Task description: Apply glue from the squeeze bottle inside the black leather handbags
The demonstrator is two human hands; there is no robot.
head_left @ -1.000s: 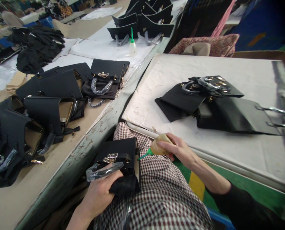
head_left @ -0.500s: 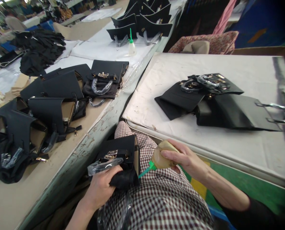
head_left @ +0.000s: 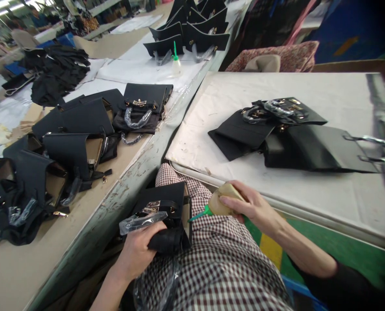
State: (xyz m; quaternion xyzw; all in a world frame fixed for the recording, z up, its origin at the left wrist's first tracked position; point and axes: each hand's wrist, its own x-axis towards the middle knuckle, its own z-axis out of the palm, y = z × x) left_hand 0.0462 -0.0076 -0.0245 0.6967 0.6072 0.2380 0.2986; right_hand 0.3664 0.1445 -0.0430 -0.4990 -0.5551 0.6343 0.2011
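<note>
A black handbag [head_left: 166, 194] with gold hardware and a plastic-wrapped handle rests on my lap over a checked apron. Its near side is gripped by my left hand [head_left: 139, 250], with the fingers mostly hidden beneath the black material. My right hand [head_left: 244, 203] is wrapped round a yellowish glue bottle [head_left: 223, 199] with a green nozzle. The nozzle tip points left and down at the bag's open right side, where a beige lining shows; whether it touches is hard to tell.
On the left table stand several black handbags [head_left: 72, 149]. Another bottle [head_left: 176, 67] with a green nozzle stands farther back, near upright black panels [head_left: 205, 36]. Black bag pieces [head_left: 302, 147] lie on the white table [head_left: 192, 142] to my right.
The nozzle tip has moved up along the bag's right side, and my right hand has shifted slightly up and right. My left hand keeps its hold; the bag has turned slightly, showing more lining.
</note>
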